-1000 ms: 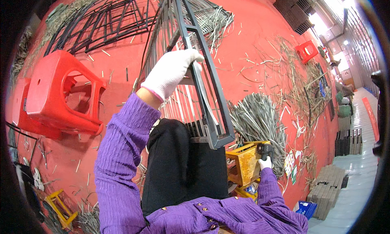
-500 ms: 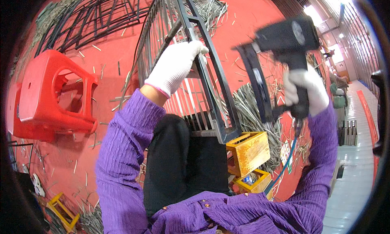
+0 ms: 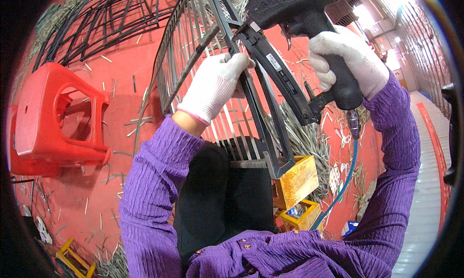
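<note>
A dark slatted frame (image 3: 255, 106), with a row of thin pale strips along it, leans up from my lap. My left hand (image 3: 210, 85), in a white knit glove, grips its edge bar, thumb over the top. In my gloved right hand (image 3: 352, 60) is the handle of a black air nail gun (image 3: 290, 10). Its long magazine slants down across the frame's outer bar, and its nose is close by the upper bar, just above my left fingers; whether it touches cannot be told. A blue air hose (image 3: 349, 176) runs down from the handle's end.
Red plastic stools (image 3: 43, 118) stand on the red floor at left. More dark frames (image 3: 108, 24) lie at the far left. Yellow wooden stools (image 3: 296, 179) are beside my right knee, near a pile of grey strips (image 3: 309, 138). Offcuts litter the floor.
My right hand has brought the nail gun leftward and up, its nose now beside the frame near my left hand. My left hand stays on the frame, which has shifted slightly.
</note>
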`<state>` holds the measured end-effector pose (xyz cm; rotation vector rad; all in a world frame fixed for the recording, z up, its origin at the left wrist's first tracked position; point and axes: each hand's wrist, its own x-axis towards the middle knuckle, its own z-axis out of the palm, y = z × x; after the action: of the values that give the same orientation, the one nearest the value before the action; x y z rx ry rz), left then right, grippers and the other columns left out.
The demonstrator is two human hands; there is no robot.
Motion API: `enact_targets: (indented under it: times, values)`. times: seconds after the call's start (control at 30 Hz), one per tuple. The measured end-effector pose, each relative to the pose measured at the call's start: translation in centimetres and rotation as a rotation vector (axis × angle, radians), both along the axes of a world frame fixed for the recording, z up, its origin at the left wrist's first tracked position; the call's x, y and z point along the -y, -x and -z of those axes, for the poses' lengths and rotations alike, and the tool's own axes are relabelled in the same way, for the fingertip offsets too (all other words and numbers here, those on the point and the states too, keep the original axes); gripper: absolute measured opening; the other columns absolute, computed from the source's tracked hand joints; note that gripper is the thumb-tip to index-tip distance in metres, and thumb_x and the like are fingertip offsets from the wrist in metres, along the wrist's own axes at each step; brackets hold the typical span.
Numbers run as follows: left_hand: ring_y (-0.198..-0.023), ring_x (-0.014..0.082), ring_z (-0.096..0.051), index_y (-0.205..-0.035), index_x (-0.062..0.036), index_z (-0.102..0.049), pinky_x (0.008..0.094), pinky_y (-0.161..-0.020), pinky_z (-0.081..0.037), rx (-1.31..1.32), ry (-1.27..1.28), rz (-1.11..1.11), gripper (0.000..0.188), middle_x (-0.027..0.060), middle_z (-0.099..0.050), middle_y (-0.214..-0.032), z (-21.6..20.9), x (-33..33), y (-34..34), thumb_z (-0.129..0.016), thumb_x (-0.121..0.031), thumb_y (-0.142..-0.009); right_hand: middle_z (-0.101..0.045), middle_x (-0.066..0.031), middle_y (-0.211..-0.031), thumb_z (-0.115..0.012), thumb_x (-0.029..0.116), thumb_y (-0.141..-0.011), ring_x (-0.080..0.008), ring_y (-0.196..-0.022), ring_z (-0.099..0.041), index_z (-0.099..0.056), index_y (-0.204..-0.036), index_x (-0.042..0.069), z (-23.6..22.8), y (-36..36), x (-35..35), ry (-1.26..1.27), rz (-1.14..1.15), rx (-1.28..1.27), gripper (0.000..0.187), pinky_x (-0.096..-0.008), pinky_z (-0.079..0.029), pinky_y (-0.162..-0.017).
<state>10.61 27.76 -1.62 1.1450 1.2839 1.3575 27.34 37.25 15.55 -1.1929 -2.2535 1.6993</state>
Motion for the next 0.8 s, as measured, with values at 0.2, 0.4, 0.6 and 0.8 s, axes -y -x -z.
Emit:
enact_targets:
  times: [0.2,0.4,0.6,0.8]
  values:
    - [-0.085,0.0141,-0.066,-0.114,-0.0035,-0.067,0.0316,-0.075,-0.057,0.163,0.060,-0.024,0.040,0.0054,-0.066,-0.106,0.0,0.0,-0.1,-0.044,-0.035,-0.102,-0.051,0.0003,-0.063,-0.057,0.020,-0.094,-0.0104,-0.047,-0.051,-0.055,-0.088,0.007,-0.4,0.3,0.1,-0.009,0.050,0.086,0.014,-0.0292,-0.049,-0.050]
    - [-0.068,0.0149,-0.066,-0.100,0.0015,-0.068,0.0311,-0.066,-0.057,0.237,-0.007,-0.076,0.036,0.0065,-0.063,-0.078,-0.5,1.0,-1.1,-0.050,-0.030,-0.096,-0.055,0.0010,-0.064,-0.061,0.018,-0.090,-0.0090,-0.048,-0.052,-0.062,-0.090,0.005,0.0,-0.9,1.0,0.045,0.080,0.014,0.013,-0.0249,-0.044,-0.045]
    - [-0.081,0.0121,-0.061,-0.107,-0.0068,-0.071,0.0301,-0.071,-0.054,0.233,0.079,-0.024,0.048,0.0008,-0.061,-0.088,0.1,2.1,-2.6,-0.044,-0.046,-0.101,-0.051,-0.0012,-0.064,-0.058,0.017,-0.092,-0.0122,-0.048,-0.051,-0.054,-0.086,0.006,0.0,-2.6,1.9,0.146,0.107,0.019,0.014,-0.0312,-0.049,-0.052]
    - [-0.081,0.0123,-0.061,-0.108,-0.0054,-0.070,0.0300,-0.071,-0.054,0.213,0.035,-0.004,0.049,0.0020,-0.062,-0.087,0.5,1.8,-2.4,-0.044,-0.046,-0.101,-0.052,0.0007,-0.066,-0.060,0.017,-0.092,-0.0104,-0.049,-0.050,-0.058,-0.106,0.005,0.1,-3.1,1.8,0.150,0.062,0.011,0.019,-0.0275,-0.044,-0.048]
